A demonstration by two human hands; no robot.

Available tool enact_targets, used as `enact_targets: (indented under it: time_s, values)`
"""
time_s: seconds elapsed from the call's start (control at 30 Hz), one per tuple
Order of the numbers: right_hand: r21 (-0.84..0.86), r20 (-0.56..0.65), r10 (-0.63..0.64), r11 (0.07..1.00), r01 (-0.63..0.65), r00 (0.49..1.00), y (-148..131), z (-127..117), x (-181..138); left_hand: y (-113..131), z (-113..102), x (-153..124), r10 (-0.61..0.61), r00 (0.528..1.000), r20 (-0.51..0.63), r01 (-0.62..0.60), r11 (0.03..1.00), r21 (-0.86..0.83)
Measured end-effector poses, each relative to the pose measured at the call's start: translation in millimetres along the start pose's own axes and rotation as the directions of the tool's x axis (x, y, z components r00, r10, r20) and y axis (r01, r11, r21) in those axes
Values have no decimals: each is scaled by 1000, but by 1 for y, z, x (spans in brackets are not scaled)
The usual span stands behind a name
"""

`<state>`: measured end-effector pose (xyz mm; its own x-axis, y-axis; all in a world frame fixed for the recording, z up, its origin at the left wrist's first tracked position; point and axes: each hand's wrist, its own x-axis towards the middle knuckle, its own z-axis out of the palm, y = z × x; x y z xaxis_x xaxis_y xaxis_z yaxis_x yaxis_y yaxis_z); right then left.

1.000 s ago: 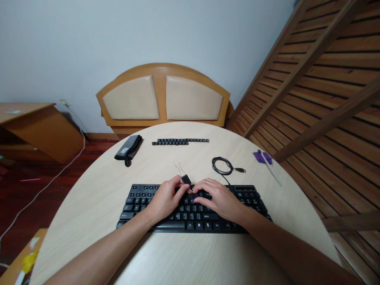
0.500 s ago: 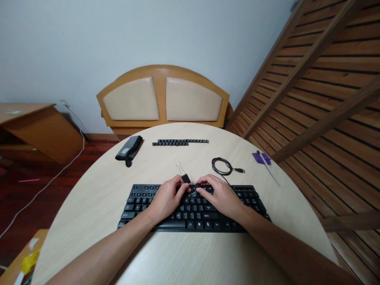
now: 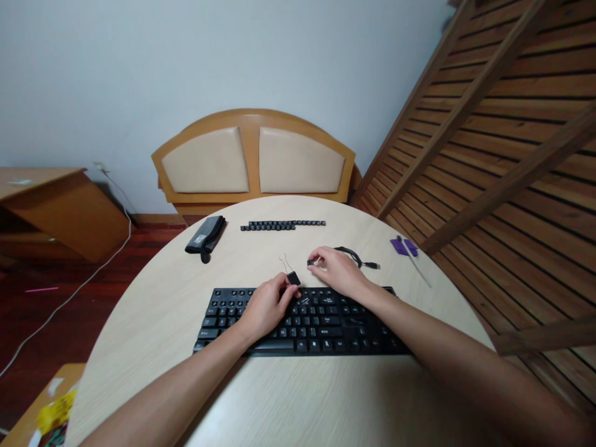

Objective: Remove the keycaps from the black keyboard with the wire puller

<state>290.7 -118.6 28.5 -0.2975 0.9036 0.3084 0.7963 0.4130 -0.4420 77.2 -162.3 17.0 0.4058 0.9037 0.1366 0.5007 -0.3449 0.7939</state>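
A black keyboard (image 3: 321, 323) lies on the round pale wooden table (image 3: 261, 397) in front of me. My left hand (image 3: 267, 305) rests over its middle keys, fingers closed on a small black keycap puller (image 3: 292, 277) with wire loops. My right hand (image 3: 336, 270) is lifted beyond the keyboard's far edge, pinching a small black keycap (image 3: 310, 262). A row of removed black keycaps (image 3: 282, 225) lies lined up near the table's far edge.
A folded dark pouch (image 3: 206, 234) lies at the far left of the table. The keyboard's coiled black USB cable (image 3: 356, 257) and a purple-handled tool (image 3: 407, 249) lie to the right. A padded wooden headboard (image 3: 254, 161) stands behind, slatted wood frames (image 3: 503, 143) at right.
My right hand lifted off the keyboard and moved away toward the far side, carrying a keycap. The left hand stayed on the puller. The view shifted slightly.
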Motion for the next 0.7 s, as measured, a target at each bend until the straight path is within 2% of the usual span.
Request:
enact_targets:
  time_s: [0.13, 0.37, 0.5, 0.7]
  values:
    - [-239, -9, 20, 971, -22, 1000, 11, -2, 45, 1, -1, 0, -4, 1000, 2, 4, 1000, 1]
    - [-292, -44, 107, 949, -115, 993, 29, 18, 105, 1, 0, 0, -11, 1000, 2, 11, 1000, 9]
    - [-277, -66, 151, 947, -164, 986, 36, 34, 116, 1, 0, 0, -17, 1000, 11, 17, 1000, 5]
    - [-216, -119, 191, 953, -213, 974, 49, 49, 110, 2, 0, 0, -24, 1000, 5, 24, 1000, 11]
